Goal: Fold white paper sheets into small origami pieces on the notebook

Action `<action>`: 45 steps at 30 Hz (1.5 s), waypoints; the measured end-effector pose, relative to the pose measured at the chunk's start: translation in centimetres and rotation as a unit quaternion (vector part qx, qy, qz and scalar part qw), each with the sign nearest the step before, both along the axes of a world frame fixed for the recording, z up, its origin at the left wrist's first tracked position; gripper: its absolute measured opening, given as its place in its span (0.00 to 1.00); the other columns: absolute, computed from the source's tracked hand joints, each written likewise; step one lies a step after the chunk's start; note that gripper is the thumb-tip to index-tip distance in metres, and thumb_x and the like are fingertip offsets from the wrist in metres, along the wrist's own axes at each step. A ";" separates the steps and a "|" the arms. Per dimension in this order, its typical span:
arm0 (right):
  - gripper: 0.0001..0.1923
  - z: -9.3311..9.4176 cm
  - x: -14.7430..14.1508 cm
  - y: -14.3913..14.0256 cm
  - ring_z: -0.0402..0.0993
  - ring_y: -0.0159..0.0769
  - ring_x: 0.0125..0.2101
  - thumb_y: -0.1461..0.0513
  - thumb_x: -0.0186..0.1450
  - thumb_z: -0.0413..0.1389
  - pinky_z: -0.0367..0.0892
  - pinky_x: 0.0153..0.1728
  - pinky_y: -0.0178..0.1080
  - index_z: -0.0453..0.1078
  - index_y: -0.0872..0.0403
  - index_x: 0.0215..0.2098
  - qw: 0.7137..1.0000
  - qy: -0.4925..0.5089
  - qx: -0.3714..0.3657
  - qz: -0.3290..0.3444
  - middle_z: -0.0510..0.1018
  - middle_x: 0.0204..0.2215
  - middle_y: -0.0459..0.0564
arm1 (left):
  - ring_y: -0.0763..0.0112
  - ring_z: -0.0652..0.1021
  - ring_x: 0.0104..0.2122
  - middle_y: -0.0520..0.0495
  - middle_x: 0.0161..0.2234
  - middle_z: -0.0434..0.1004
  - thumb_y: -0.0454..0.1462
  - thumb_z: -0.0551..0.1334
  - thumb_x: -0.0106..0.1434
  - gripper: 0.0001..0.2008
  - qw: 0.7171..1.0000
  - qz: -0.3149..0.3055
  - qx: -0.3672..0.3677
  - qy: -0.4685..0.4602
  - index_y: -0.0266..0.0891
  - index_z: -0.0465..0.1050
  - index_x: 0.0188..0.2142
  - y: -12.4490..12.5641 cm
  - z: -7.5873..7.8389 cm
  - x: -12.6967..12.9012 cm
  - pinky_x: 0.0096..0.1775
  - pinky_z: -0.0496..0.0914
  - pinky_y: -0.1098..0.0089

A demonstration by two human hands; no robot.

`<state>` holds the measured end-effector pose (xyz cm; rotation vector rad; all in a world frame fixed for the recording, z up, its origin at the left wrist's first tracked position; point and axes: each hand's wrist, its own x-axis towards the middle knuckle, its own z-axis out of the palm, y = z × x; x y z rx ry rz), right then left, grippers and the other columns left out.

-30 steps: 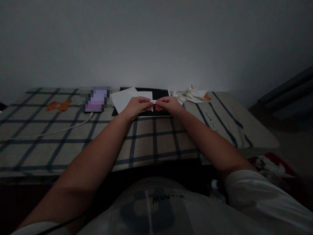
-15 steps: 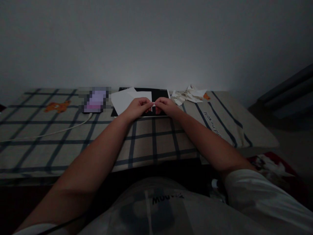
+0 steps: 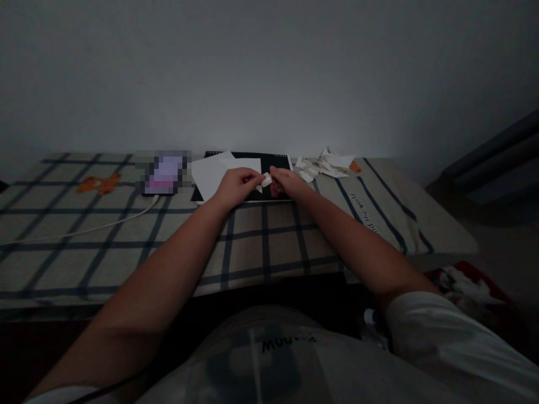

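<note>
Grey wall [image 3: 269, 78] fills the upper part of the view; light is dim. Checked cloth [image 3: 265, 247], beige with dark blue lines, covers the table set against it. Nearer the camera, the person's pale shirt [image 3: 332, 365] takes up the lower middle, printed with dark lettering. Both forearms reach forward over the cloth.

Black board [image 3: 275, 163], with a row of small holes along its far edge, lies flat near the wall. White sheets [image 3: 209, 173] overlap on its left part. To the right of the board, near the wall: a loose heap of paper strips [image 3: 326, 164]. To the left: a phone [image 3: 164, 175], screen lit, picture blurred out, with a white cable [image 3: 122, 222] running from its near end toward the left edge.

Left hand [image 3: 236, 185] is above the near part of the board; thumb and forefinger pinch a small piece of white paper [image 3: 266, 180], remaining fingers curled beneath. Right hand [image 3: 289, 184] faces it, forefinger forward, other fingers bent in; its tips sit just beside the paper's right end. Whether they touch it, cannot tell.

Small white paper: between the two hands, over the board, compact, apparently folded; individual folds too small to read.
</note>
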<state>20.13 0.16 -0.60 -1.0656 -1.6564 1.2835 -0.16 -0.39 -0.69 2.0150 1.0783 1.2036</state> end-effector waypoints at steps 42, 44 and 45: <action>0.19 0.8 0.8 -0.8 0.74 0.31 0.26 0.48 0.72 0.63 0.70 0.33 0.35 0.74 0.51 0.31 0.997 -0.021 0.051 0.059 0.79 0.23 0.43 | 0.71 0.77 0.29 0.47 0.31 0.80 0.45 0.77 0.49 0.17 0.933 -0.093 -0.261 -0.229 0.39 0.81 0.35 -0.5 1.4 0.0 0.33 0.73 0.70; 0.19 0.8 0.9 -0.8 0.73 0.31 0.26 0.47 0.72 0.62 0.69 0.32 0.34 0.74 0.52 0.31 0.997 -0.019 0.047 0.064 0.79 0.23 0.43 | 0.71 0.78 0.30 0.47 0.33 0.82 0.44 0.77 0.49 0.18 0.934 -0.096 -0.260 -0.225 0.39 0.82 0.37 -0.5 1.4 -0.1 0.34 0.74 0.70; 0.19 0.7 0.9 -0.8 0.73 0.31 0.26 0.47 0.72 0.62 0.69 0.32 0.34 0.74 0.52 0.31 0.997 -0.018 0.047 0.065 0.79 0.23 0.43 | 0.71 0.78 0.31 0.47 0.34 0.82 0.43 0.76 0.49 0.17 0.936 -0.094 -0.259 -0.219 0.39 0.83 0.37 -0.5 1.4 -0.2 0.35 0.75 0.69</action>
